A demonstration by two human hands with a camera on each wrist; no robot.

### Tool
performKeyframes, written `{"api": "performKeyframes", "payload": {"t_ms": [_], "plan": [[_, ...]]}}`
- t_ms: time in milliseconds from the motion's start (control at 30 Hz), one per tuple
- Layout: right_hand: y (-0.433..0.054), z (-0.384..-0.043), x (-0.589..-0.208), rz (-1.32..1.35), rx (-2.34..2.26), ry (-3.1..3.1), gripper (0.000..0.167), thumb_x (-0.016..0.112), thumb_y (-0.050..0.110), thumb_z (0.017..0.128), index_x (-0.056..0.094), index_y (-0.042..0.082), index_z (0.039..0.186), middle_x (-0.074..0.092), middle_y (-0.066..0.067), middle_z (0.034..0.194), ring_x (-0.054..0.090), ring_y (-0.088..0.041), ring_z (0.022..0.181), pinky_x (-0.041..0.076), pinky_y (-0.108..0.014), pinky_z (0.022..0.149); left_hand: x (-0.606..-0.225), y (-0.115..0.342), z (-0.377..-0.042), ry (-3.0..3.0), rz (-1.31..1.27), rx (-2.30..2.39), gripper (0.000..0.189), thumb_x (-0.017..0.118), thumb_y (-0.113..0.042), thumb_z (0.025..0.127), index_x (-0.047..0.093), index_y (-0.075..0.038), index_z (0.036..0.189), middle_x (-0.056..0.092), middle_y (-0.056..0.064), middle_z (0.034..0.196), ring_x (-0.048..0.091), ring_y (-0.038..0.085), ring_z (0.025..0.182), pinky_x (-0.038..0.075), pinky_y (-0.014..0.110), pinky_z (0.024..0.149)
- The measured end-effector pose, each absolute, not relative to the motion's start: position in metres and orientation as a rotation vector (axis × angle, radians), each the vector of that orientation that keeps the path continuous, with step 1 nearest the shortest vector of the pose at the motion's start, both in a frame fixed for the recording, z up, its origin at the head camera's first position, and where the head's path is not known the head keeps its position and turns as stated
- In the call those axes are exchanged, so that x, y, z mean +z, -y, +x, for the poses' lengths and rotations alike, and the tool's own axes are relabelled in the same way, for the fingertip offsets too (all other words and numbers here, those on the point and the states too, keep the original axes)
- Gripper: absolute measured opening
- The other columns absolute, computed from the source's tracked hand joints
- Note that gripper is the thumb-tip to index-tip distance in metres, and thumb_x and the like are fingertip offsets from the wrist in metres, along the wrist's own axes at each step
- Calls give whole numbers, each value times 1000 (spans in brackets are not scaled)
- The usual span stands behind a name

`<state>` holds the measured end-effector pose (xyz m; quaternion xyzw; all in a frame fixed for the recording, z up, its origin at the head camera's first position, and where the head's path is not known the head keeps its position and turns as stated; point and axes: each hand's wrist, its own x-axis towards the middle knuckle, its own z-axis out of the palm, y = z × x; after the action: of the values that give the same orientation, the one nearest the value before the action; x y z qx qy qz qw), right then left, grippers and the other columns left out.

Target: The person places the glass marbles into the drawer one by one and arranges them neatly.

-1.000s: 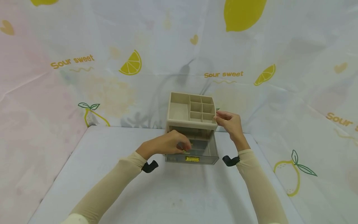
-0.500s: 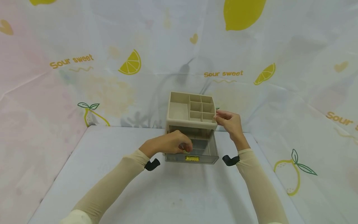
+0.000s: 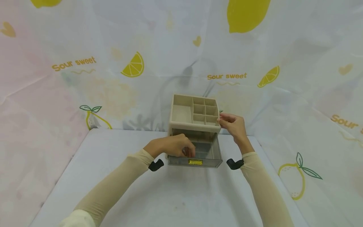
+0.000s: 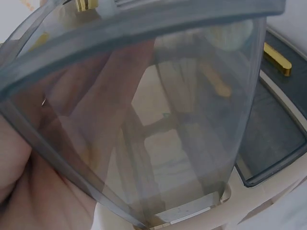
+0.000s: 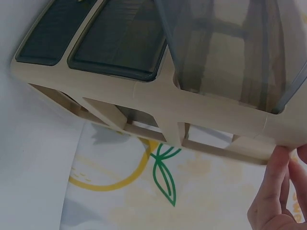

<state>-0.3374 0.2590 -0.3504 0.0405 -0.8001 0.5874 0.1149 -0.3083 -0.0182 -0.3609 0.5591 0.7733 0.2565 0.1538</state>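
Observation:
A beige desktop drawer organizer (image 3: pixel 195 126) stands against the back, its upper smoky see-through drawer (image 3: pixel 211 162) pulled out. My left hand (image 3: pixel 178 146) reaches over the drawer's left side, fingers bent down inside. In the left wrist view that hand's fingers (image 4: pixel 86 96) show blurred through the drawer wall, with a small yellow patch near them; I cannot tell whether they hold anything. My right hand (image 3: pixel 233 124) pinches the organizer's right top edge between thumb and fingers. A gold handle (image 3: pixel 195 162) sits on the drawer front.
The organizer's top has one large open compartment (image 3: pixel 182 113) and several small ones. Lower dark drawers (image 5: pixel 117 40) are closed. Behind the white table (image 3: pixel 127 189) hangs a lemon-printed cloth (image 3: pixel 170 63).
My left hand has shifted slightly right and its fingers dip lower into the drawer. A small yellowish thing seen at its fingertips earlier is out of sight in the head view. The right hand stays put.

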Motion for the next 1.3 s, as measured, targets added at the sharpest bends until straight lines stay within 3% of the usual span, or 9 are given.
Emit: {"api": "performKeyframes", "payload": {"t_ms": [600, 833, 1100, 1300], "plan": [[-257, -336, -352, 103, 1749, 2329, 38, 74, 7, 86, 64, -9, 120, 69, -2, 90, 67, -5, 74, 58, -22, 70, -359, 19, -306, -2267, 1513, 641, 35, 66, 17, 80, 73, -12, 98, 69, -7, 90, 65, 8, 83, 53, 17, 73], [-259, -337, -352, 104, 1728, 2329, 38, 74, 8, 87, 64, -9, 120, 70, -3, 91, 67, -5, 75, 58, -21, 69, -366, 20, -311, -2211, 1607, 836, 16, 73, 1, 85, 72, -6, 100, 72, 0, 95, 66, 3, 86, 54, 16, 77], [-259, -335, -350, 94, 1747, 2329, 38, 74, 9, 87, 64, -8, 120, 70, -3, 94, 67, -4, 76, 58, -22, 71, -371, 24, -311, -2162, 1657, 1061, 19, 72, 2, 86, 70, -1, 104, 72, 6, 98, 66, 4, 92, 55, 19, 81], [-258, -337, -350, 100, 1753, 2332, 38, 75, 9, 87, 65, -7, 120, 70, -1, 92, 67, -5, 76, 58, -23, 71, -372, 30, -310, -2179, 1660, 1202, 18, 71, 0, 87, 71, -4, 104, 71, 7, 100, 66, 5, 93, 56, 22, 81]]}}
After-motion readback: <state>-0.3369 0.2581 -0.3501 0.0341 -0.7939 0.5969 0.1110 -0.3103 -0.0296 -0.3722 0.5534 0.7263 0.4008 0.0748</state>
